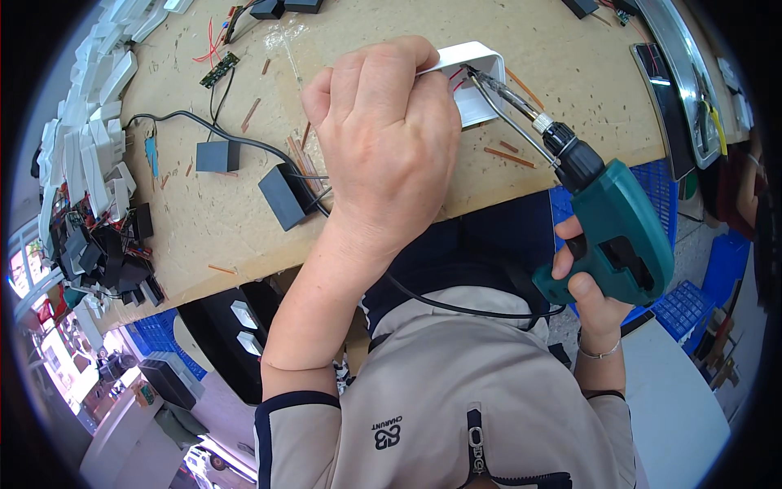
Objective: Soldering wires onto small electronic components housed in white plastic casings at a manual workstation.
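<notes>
The white casing (481, 110) stood at the top centre of the frame, gripped by the left hand (383, 130), its open side toward the right; that hand hid too much to tell its long axis. The right hand (599, 306), farther off at lower right, was closed around a green soldering gun (623, 232) that slanted up-left, its tip at the opening near thin red wires (458, 83). Two black boxes (217, 156) (281, 198) and a black cable (199, 121) lay left of the left wrist, outside the gun's line.
</notes>
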Available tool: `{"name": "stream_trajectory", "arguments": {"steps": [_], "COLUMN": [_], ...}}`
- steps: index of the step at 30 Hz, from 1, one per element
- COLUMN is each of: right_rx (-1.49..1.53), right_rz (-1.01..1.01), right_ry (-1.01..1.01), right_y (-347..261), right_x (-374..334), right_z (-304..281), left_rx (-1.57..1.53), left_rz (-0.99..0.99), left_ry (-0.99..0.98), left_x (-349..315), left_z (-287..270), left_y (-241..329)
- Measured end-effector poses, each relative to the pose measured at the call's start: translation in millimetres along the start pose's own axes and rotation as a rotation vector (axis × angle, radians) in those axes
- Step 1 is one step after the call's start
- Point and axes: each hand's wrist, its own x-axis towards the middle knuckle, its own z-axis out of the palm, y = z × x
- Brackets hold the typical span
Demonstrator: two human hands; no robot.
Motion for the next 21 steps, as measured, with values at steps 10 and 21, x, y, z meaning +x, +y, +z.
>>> {"name": "stream_trajectory", "arguments": {"steps": [10, 21], "right_rx": [-0.013, -0.082], "right_rz": [0.034, 0.058], "right_ry": [-0.001, -0.015], "right_y": [-1.8, -6.6], "right_x": [1.3, -3.4], "right_z": [-1.0, -3.2], "left_rx": [-0.017, -0.023], "left_rz": [-0.002, 0.024], "left_ry": [-0.003, 0.010], "left_x": [-0.1, -1.0], "left_z": [0.1, 1.2], "left_y": [0.0, -0.8]}}
